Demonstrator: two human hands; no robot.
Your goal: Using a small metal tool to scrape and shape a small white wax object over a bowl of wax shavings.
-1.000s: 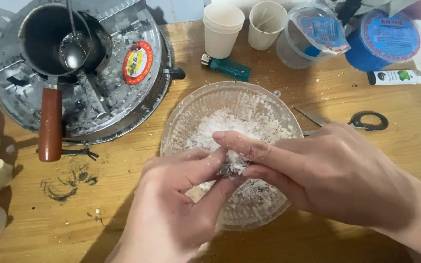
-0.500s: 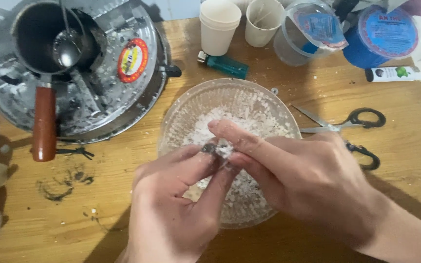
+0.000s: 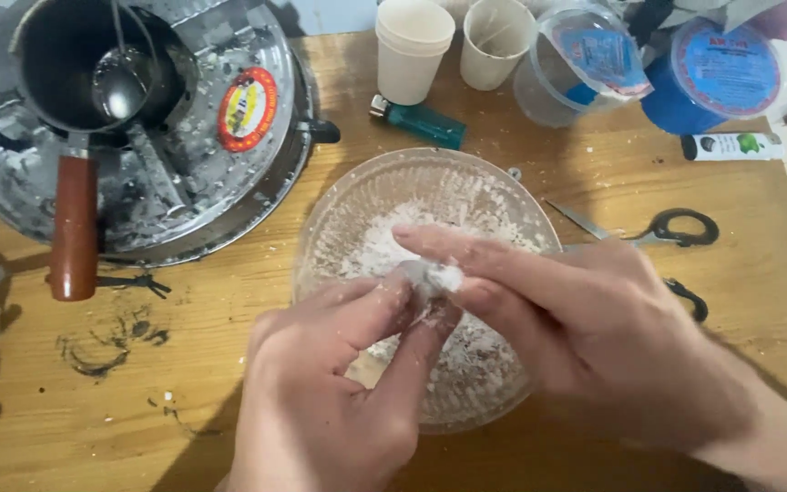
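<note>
White lump (image 3: 432,277), half hidden by both hands (image 3: 466,364)

Evenly and fairly brightly lit, warm in tone, by soft light from above and slightly behind the camera. Soft dark shadows under the left hand (image 3: 321,401) and right hand (image 3: 594,337), spreading over the wooden table (image 3: 184,383) toward the near edge. Dull glare on the steel stove top (image 3: 184,182) left of the glass bowl (image 3: 357,219), and a bright glint on the ladle (image 3: 125,87) inside the dark pot (image 3: 66,55). Overexposed white at the far right beyond the scissors (image 3: 667,232). Slight motion blur on the fingertips (image 3: 412,282) over the bowl. Mild softening and stretching toward the corners; plastic lids (image 3: 726,68) behind the bowl a little hazy.
</note>
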